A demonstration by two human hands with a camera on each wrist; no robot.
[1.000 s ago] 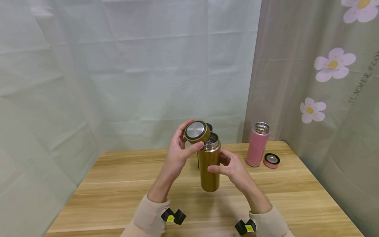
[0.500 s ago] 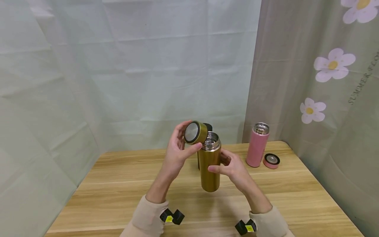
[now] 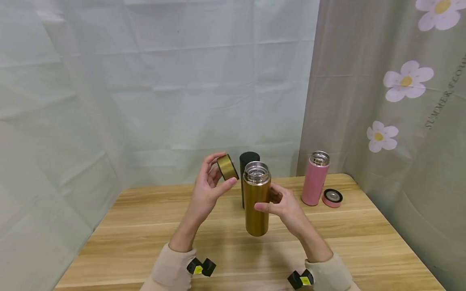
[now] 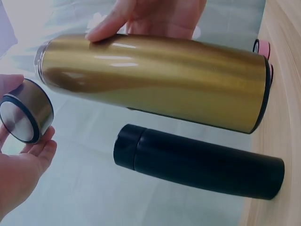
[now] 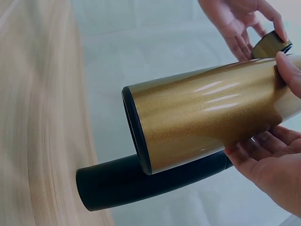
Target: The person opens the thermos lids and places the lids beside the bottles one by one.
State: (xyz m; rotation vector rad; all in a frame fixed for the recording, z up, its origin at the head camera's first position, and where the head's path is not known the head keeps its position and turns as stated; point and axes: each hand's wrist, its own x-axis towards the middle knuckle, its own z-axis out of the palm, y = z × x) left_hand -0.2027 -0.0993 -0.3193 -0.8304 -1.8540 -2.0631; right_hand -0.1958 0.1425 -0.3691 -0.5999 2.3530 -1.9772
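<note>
My left hand (image 3: 204, 193) pinches a round gold lid (image 3: 226, 167) between thumb and fingers, tilted on its side. In the left wrist view the lid's silver disc and dark ring show. To the right, my right hand (image 3: 285, 209) grips the gold thermos bottle (image 3: 256, 206) round its middle, thumb across the front. The bottle stands nearly upright with its bare steel mouth (image 3: 257, 171) facing up. Its dark base (image 5: 135, 132) hangs above the table in the right wrist view. Lid and bottle are apart, with a small gap between them in the head view.
A black bottle (image 4: 202, 162) with its cap on stands behind the gold one, partly hidden in the head view. At the right are a lidless pink bottle (image 3: 315, 184) and its pink lid (image 3: 332, 199), on the wooden table (image 3: 145, 230). Curtains hang behind.
My left hand has moved left and slightly down with the lid, away from the bottle's mouth, turning the lid's silver side away from the head camera. My right hand and the bottle hardly moved.
</note>
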